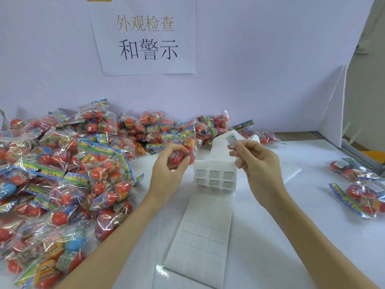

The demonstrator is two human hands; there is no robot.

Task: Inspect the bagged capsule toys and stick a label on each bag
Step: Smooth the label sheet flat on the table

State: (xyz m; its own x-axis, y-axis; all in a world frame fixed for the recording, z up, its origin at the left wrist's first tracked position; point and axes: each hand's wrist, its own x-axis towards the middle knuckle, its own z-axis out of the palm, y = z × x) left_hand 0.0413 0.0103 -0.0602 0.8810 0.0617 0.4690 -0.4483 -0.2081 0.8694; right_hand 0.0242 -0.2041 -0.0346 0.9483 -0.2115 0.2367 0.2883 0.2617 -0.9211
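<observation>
Left hand [169, 163] grips a bagged capsule toy [183, 153] steady — right hand [253, 158] pinches a peeled warning label [231, 140], ready to stick.

You have two hands in view, the left hand [169, 163] and the right hand [255, 161]. Six printed labels [215, 178] remain on the label sheet [205, 232], in two rows of three. One peeled label [231, 140] is off the sheet. Two bags [361, 185] lie at your right. The pile of bags [68, 174] at your left is too large to count. One paper sign [145, 36] hangs on the wall.
</observation>
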